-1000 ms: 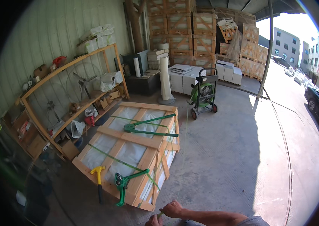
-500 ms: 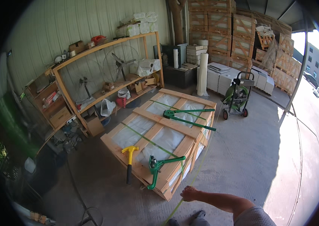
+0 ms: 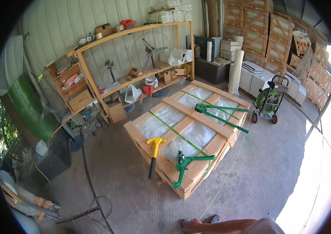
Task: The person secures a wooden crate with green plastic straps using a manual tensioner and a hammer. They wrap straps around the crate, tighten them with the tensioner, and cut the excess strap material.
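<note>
My right hand [image 3: 194, 226] is low in the view, closed around a thin green packing strap [image 3: 215, 195]. From my fist the strap runs up along the crate's right side toward the strap cart [image 3: 266, 102]. My left hand is out of view. Ahead stands a low wooden crate [image 3: 214, 125] with white wrapping between its slats and green straps across its top. On the crate lie a yellow claw hammer [image 3: 156, 148] with a black grip, a green strapping tool [image 3: 181, 165] at the near corner, and a long-handled green tool [image 3: 202, 108] farther back.
A wooden shelf frame [image 3: 134, 82] with fans and boxes lines the wall. A white roll [image 3: 235, 72] stands beyond the crate, with stacked crates [image 3: 255, 35] behind. A dark hose [image 3: 89, 175] crosses the floor at left. My shoes [image 3: 214, 218] show below.
My right hand has moved down toward the lower edge, still gripping the strap. The view has turned left, so the crate and tools sit farther right and slightly higher. The tools remain in place.
</note>
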`<state>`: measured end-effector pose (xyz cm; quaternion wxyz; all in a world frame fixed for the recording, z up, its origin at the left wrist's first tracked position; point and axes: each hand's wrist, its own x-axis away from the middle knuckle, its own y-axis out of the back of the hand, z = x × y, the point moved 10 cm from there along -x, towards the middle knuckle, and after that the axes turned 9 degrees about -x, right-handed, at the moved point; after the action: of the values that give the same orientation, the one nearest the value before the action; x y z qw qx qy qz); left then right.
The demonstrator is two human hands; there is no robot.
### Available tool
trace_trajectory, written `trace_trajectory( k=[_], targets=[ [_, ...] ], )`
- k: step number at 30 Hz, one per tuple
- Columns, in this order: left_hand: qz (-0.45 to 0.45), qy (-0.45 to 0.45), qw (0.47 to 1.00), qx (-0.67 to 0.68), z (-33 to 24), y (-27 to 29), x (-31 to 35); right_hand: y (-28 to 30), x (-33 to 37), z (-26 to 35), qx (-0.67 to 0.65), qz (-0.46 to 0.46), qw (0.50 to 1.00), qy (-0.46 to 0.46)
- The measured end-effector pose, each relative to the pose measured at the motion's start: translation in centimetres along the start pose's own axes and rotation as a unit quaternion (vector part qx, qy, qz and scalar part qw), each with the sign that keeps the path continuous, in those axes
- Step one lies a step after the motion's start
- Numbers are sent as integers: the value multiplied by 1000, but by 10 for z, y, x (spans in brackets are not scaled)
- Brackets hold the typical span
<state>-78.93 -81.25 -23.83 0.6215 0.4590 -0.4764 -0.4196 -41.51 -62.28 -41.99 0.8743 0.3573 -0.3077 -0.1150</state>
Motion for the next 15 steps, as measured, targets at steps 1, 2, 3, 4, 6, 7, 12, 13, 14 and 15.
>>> trace_trajectory(
  k=[1, 2, 3, 4, 6, 7, 12, 13, 14, 15],
  targets=[
    [-55, -58, 993, 85, -56, 27, -45, -15, -14, 35, 48, -145, 982, 114],
    [-26, -102, 988, 115, -124, 63, -88, -37, -13, 58, 128, -301, 926, 190],
    [-65, -131, 985, 95, -164, 94, -99, -9, -10, 106, 137, -404, 876, 225],
    [-17, -147, 977, 153, -181, 88, -110, 29, -6, 163, 142, -504, 811, 259],
    [137, -85, 973, 165, -198, 70, -123, 27, -85, 160, -79, -229, 961, 134],
    [147, -28, 981, 120, -186, 67, -118, 84, -58, 175, -65, -288, 944, 147],
    [-62, -165, 980, 96, -120, 99, -82, 170, -5, 91, -38, -210, 971, 110],
    [-68, -112, 987, 93, -79, 98, -71, 164, 3, 32, -43, -204, 975, 76],
    [-164, -174, 971, -24, -37, 73, -50, 176, 28, -26, -39, -274, 959, 62],
    [-70, -155, 981, -89, 10, 51, -32, 168, 40, -93, 32, -218, 975, -34]
  ],
)
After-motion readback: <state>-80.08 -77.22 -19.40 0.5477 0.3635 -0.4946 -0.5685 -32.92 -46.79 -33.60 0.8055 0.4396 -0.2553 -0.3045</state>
